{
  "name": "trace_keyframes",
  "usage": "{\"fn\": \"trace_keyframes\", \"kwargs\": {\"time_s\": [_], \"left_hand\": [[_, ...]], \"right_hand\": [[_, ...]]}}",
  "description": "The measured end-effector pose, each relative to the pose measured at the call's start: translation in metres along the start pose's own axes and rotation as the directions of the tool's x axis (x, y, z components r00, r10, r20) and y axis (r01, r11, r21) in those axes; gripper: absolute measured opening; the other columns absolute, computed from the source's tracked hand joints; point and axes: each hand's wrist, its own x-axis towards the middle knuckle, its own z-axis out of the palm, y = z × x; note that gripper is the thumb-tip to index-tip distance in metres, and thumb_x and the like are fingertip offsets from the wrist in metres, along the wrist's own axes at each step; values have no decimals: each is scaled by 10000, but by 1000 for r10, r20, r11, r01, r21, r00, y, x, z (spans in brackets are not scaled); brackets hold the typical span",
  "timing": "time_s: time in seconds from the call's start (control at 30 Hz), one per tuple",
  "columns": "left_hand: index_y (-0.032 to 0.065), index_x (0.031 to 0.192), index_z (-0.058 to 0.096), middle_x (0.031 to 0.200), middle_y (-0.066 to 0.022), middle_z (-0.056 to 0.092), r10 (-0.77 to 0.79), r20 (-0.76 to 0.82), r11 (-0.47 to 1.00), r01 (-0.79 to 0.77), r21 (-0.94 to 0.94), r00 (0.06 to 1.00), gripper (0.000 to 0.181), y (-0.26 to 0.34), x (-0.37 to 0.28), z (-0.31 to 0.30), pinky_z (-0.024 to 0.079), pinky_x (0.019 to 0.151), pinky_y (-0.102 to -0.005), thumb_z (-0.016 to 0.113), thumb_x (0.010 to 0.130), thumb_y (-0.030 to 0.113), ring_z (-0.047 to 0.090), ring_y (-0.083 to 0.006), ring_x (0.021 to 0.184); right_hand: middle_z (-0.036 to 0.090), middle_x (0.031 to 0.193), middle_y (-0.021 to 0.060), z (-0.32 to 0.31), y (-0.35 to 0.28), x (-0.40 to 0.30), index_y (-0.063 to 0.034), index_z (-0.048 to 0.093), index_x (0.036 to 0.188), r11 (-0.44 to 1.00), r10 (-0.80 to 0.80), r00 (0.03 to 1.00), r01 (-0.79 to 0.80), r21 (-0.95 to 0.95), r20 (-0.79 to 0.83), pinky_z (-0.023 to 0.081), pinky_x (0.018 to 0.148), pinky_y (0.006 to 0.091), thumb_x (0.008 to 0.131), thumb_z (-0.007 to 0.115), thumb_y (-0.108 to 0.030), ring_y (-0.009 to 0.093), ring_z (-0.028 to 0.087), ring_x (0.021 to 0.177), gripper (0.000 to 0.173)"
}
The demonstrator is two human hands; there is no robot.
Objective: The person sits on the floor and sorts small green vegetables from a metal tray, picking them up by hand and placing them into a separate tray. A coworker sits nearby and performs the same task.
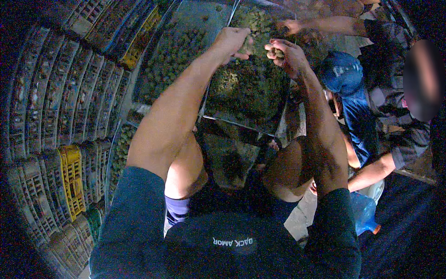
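Both my hands are over a metal-rimmed tray [240, 126] filled with small greenish-brown lumps, perhaps plant matter. My right hand [291, 57] has its fingers curled around a few pale brown lumps [276, 53]. Facing it, just to the left, my left hand [235, 43] is bent above the heap [251, 83]. A greenish patch shows between its thumb and fingers, but I cannot tell whether that is a held lump or the heap behind.
Another person's hand [291, 27] reaches over the tray's far right. Similar lumps fill a second tray [181, 52] on the left. Stacked plastic crates [69, 94], one yellow [72, 181], line the left side. People sit close on the right, by a blue plastic bottle [364, 212].
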Motion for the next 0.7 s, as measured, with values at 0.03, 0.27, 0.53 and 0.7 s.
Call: {"fn": "trace_keyframes", "kwargs": {"time_s": [0.03,0.27,0.53,0.7], "left_hand": [[30,909,588,651,-54,573,-15,60,999,17,-35,998,340,-3,0,1,467,469,-317,441,875,334,506,-178,481],[50,1074,500,830,-93,572,-136,17,970,137,-200,991,392,20,-12,39,488,470,-303,351,909,373,552,-193,602],[41,812,587,566,-40,559,22,6,977,-23,211,1000,359,8,10,60,450,393,-276,394,890,334,502,-166,413],[35,611,567,522,-60,532,-27,-5,999,27,30,1000,380,14,7,45,379,360,-290,525,814,353,489,-152,414]], "right_hand": [[591,856,53,3,-2,-5,-42,557,1015,1000,-1,1000,1,-30,-2,390,505,204,825,571,-229,88,533,644,267],[627,849,43,15,-11,-8,-36,554,1053,917,-239,920,319,-239,310,438,546,245,799,606,-275,110,569,690,353],[627,762,44,-1,-24,-23,4,568,994,700,-148,968,247,-670,202,490,600,275,785,580,-237,161,602,681,319],[589,773,45,-20,-11,-16,-52,521,817,956,13,999,2,292,-52,472,482,228,800,582,-227,124,549,561,186]]}}
